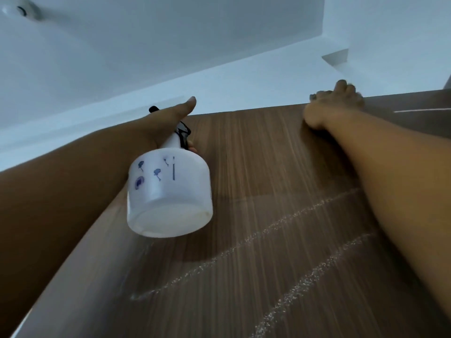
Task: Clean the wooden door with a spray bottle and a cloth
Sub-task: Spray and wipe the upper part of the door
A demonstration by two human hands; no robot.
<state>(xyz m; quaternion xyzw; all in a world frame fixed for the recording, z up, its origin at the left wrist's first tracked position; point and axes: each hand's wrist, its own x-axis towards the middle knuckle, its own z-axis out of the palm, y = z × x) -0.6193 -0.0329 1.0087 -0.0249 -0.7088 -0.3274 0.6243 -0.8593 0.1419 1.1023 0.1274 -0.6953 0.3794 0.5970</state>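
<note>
1. One wooden door fills the lower frame, its grain running up toward the top edge, with pale streaky lines of spray droplets slanting across it.
2. White wall rises above and behind the door.
3. Spray bottle, white with small blue prints, sits at frame centre just in front of the door; its flat base faces the camera and its long axis points up and away, black nozzle toward the door's upper part.
4. Left hand is clamped around the bottle's neck, thumb stretched straight out above.
5. Right hand rests at the door's top edge, fingers curled over it; whether a cloth lies under them cannot be told.
</note>
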